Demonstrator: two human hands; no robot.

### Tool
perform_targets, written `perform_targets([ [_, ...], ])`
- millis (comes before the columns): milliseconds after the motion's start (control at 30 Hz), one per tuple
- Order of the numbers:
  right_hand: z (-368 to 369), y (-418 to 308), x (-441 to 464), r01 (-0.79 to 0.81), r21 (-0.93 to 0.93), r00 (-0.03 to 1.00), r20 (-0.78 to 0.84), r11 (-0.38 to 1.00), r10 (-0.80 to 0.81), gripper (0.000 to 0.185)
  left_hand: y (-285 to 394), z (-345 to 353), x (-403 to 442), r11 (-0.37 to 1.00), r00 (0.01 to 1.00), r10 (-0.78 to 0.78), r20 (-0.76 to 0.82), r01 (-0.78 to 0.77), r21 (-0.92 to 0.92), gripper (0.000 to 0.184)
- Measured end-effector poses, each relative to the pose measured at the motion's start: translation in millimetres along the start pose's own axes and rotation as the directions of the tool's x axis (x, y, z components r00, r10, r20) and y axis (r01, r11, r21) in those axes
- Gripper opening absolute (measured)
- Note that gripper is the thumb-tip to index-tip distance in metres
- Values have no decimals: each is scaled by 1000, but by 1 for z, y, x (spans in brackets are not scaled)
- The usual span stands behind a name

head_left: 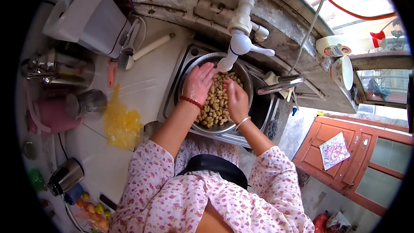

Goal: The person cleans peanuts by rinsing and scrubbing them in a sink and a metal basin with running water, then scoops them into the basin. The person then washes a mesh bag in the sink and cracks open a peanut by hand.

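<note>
A round metal basin [188, 116] with unshelled peanuts [214, 108] stands in the sink [169, 99]. My left hand [200, 83], wet and with a red bead bracelet [191, 101] at the wrist, is over the basin's left side. Its fingers are stretched out toward the white plastic tap [240, 43], and it holds nothing. Over the right side of the peanuts is my right hand [236, 101], a pale bangle [243, 123] on its wrist. Its fingers are slightly bent and partly turned from view; nothing shows in them. The tap's spout hangs just above the basin's far rim.
A metal faucet [280, 84] juts in from the right. Left on the counter lie a yellow plastic bag [123, 123], a brush [125, 61] and a white rod [151, 48]. Farther left stand a pink kettle [54, 114] and a metal pot [71, 69]. A spray bottle [340, 45] rests by the window.
</note>
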State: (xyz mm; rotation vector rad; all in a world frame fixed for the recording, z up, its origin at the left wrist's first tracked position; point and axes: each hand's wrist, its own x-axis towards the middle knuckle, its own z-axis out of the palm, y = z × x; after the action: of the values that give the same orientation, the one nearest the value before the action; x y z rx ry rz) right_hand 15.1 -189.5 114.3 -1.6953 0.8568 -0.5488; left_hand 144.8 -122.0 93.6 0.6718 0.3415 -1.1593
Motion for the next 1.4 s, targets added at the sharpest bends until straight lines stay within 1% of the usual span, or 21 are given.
perform_targets([
  [33,9,3,6,-296,418,947,15,859,320,39,-3,-4,4,1000,999,22,-50,-23,-16,50],
  [100,26,-1,30,-383,785,867,124,486,483,45,-10,-10,11,994,991,58,-117,-69,-90,49],
  [133,35,-2,41,-379,894,820,205,239,535,49,-14,-9,14,985,988,73,-135,-93,-148,49],
  [200,48,5,52,-359,933,802,328,-35,500,39,-18,-5,19,972,980,138,-145,-162,-173,48],
  [267,57,10,55,-315,947,802,304,-68,515,38,-17,3,20,960,963,240,-122,-254,-117,47],
  [367,61,10,55,-299,952,804,285,-60,522,37,-17,4,20,960,955,251,-156,-266,-87,42],
  [500,59,21,46,-303,936,807,352,-179,474,33,-29,-6,32,959,929,244,-279,-273,-72,38],
  [567,50,24,46,-299,930,780,368,-215,506,32,-32,-8,39,983,961,128,-247,-156,-96,35],
  [600,41,28,47,-302,908,810,405,-291,423,32,-32,-5,40,989,971,68,-230,-95,-109,34],
  [667,13,-12,49,-202,902,795,378,-381,474,29,-21,21,30,978,999,-40,11,41,-204,29],
  [733,-21,-66,47,-173,944,862,284,-282,420,29,-8,48,28,908,952,-153,265,241,-342,26],
  [833,-67,-128,49,-105,984,984,125,-146,129,32,-4,64,33,813,920,-218,326,356,-461,25],
  [867,-76,-151,49,-74,992,995,80,-100,58,33,-5,68,33,841,946,-185,264,292,-455,25],
  [933,-84,-186,50,10,970,1000,-14,243,16,35,-10,73,34,890,985,-113,131,159,-427,25],
  [1033,-65,-211,49,11,646,994,78,763,-80,39,-20,51,44,960,968,-116,224,166,-223,27],
  [1100,-54,-209,41,23,404,979,176,915,-103,41,-19,40,36,994,964,-90,252,103,-37,27],
  [1133,-51,-210,34,88,325,982,132,942,-138,41,-13,40,30,988,974,-49,223,14,157,25],
  [1200,-58,-193,21,265,288,955,53,920,-291,35,-14,17,34,775,933,199,298,-336,535,24],
  [1233,-64,-179,14,284,325,947,54,902,-317,33,-23,-11,50,606,842,376,386,-539,585,23],
  [1333,-68,-106,-15,42,366,988,122,930,-93,32,-17,-61,43,46,934,285,213,-235,971,36],
  [1400,-54,-16,-29,-316,238,939,217,919,266,31,-56,-112,45,-441,900,322,294,-132,888,47],
])
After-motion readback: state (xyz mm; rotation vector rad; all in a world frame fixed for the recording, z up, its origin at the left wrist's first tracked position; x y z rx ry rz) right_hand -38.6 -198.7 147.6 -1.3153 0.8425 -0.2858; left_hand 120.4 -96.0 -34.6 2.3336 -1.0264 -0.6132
